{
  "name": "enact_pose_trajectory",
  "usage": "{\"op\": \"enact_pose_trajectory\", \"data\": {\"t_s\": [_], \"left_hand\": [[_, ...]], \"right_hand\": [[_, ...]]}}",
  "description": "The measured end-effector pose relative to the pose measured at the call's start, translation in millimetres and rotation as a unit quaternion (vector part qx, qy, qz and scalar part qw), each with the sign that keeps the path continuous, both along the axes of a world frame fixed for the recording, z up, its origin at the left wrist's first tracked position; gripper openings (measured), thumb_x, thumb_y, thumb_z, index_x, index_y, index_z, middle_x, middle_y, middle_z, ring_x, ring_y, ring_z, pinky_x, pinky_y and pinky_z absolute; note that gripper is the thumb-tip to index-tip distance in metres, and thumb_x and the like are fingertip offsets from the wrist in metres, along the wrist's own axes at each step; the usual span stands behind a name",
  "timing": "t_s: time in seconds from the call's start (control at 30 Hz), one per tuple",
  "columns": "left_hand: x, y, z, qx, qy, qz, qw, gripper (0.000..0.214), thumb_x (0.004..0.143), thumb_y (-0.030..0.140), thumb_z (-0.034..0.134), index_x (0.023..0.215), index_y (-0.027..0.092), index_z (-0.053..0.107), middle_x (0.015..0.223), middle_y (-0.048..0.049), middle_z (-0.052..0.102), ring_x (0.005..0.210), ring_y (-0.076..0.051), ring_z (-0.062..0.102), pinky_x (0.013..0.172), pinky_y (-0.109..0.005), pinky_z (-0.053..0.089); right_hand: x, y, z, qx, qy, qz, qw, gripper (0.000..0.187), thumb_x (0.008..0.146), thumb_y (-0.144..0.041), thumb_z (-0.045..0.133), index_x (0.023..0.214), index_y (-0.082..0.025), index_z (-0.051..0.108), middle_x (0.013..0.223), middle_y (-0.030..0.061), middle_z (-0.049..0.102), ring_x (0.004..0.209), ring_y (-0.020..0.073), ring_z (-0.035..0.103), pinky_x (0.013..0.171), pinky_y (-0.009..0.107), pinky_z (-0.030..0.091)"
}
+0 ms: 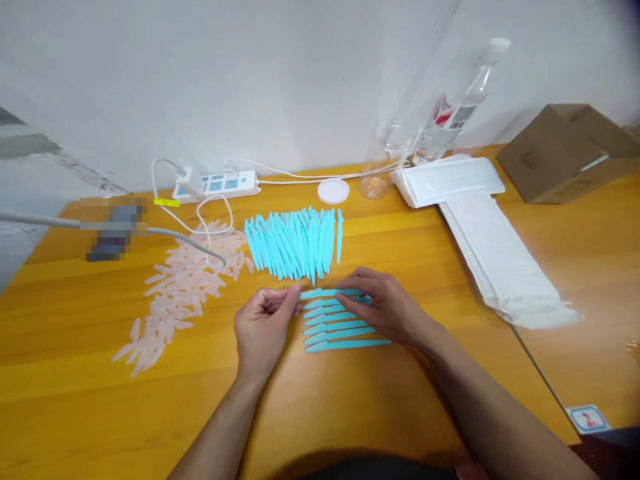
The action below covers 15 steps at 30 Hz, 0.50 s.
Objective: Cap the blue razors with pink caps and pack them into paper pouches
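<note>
Between my two hands lies a slim turquoise eyebrow razor [320, 293], held level. My left hand [265, 327] pinches its left end between thumb and fingertips. My right hand [385, 303] has its thumb and fingers closed on the right end. Just below it, several more turquoise razors [333, 327] lie in a row, one under another, their right ends partly hidden by my right hand. Beyond my hands is a dense pile of the same razors [290, 243], with one razor [340, 237] apart at its right.
Pale pink translucent caps [185, 280] are scattered at left, with a white cable [215, 200] over them. Along the wall stand a power strip [220, 187], round lid [333, 191], clear jar [377, 167] and bottle [457, 107]. White packs [500, 247] and a cardboard box [565, 153] are at right.
</note>
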<state>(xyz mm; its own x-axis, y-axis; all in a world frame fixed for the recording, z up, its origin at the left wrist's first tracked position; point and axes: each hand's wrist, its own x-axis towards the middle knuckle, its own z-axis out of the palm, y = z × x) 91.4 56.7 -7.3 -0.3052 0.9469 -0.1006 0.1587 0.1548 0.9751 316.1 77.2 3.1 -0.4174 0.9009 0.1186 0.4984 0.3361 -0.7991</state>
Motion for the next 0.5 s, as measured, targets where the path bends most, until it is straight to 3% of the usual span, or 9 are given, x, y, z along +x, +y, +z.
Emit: {"op": "enact_pose_trajectory", "data": {"t_s": [0.1, 0.23, 0.37, 0.43, 0.5], "left_hand": [[5, -5, 1.3, -0.014, 0.063, -0.107, 0.992, 0.021, 0.082, 0.038, 0.075, 0.086, 0.018, 0.074, 0.072, -0.0022, 0.075, 0.062, -0.014, 0.068, 0.060, -0.024, 0.056], [2, -25, 9.4, 0.101, 0.192, -0.288, 0.933, 0.018, 0.087, 0.025, 0.070, 0.104, 0.025, 0.076, 0.097, -0.0051, 0.075, 0.087, -0.018, 0.070, 0.076, -0.028, 0.056], [-5, -59, 11.6, 0.142, 0.215, -0.348, 0.901, 0.017, 0.090, 0.015, 0.065, 0.101, 0.025, 0.073, 0.095, -0.0041, 0.072, 0.088, -0.015, 0.067, 0.077, -0.026, 0.054], [-8, -71, 8.2, 0.141, 0.217, -0.374, 0.891, 0.017, 0.091, 0.013, 0.064, 0.103, 0.024, 0.071, 0.095, -0.0047, 0.071, 0.087, -0.016, 0.065, 0.076, -0.027, 0.053], [-11, -77, 2.9, 0.148, 0.246, -0.396, 0.872, 0.017, 0.091, 0.013, 0.062, 0.102, 0.024, 0.070, 0.094, -0.0056, 0.069, 0.087, -0.017, 0.063, 0.076, -0.030, 0.052]], "right_hand": [[-1, -2, 1.0, -0.003, -0.002, 0.025, 1.000, 0.023, 0.096, -0.030, 0.058, 0.109, -0.021, 0.075, 0.092, 0.0049, 0.066, 0.080, 0.0132, 0.063, 0.072, 0.024, 0.045], [5, -6, 12.2, -0.052, -0.038, 0.094, 0.994, 0.023, 0.095, -0.035, 0.060, 0.104, -0.020, 0.076, 0.089, 0.0041, 0.068, 0.073, 0.0119, 0.061, 0.065, 0.023, 0.042], [21, -9, 30.0, -0.145, -0.080, 0.192, 0.967, 0.022, 0.091, -0.039, 0.064, 0.094, -0.021, 0.076, 0.073, -0.0009, 0.068, 0.061, 0.0101, 0.055, 0.058, 0.022, 0.038], [29, -4, 35.6, -0.168, -0.104, 0.164, 0.966, 0.028, 0.091, -0.045, 0.063, 0.090, -0.020, 0.076, 0.066, -0.0021, 0.066, 0.056, 0.0101, 0.051, 0.054, 0.023, 0.035], [32, 8, 36.0, -0.145, -0.135, 0.050, 0.979, 0.035, 0.091, -0.049, 0.059, 0.086, -0.019, 0.076, 0.067, -0.0001, 0.067, 0.058, 0.0118, 0.054, 0.055, 0.024, 0.035]]}}
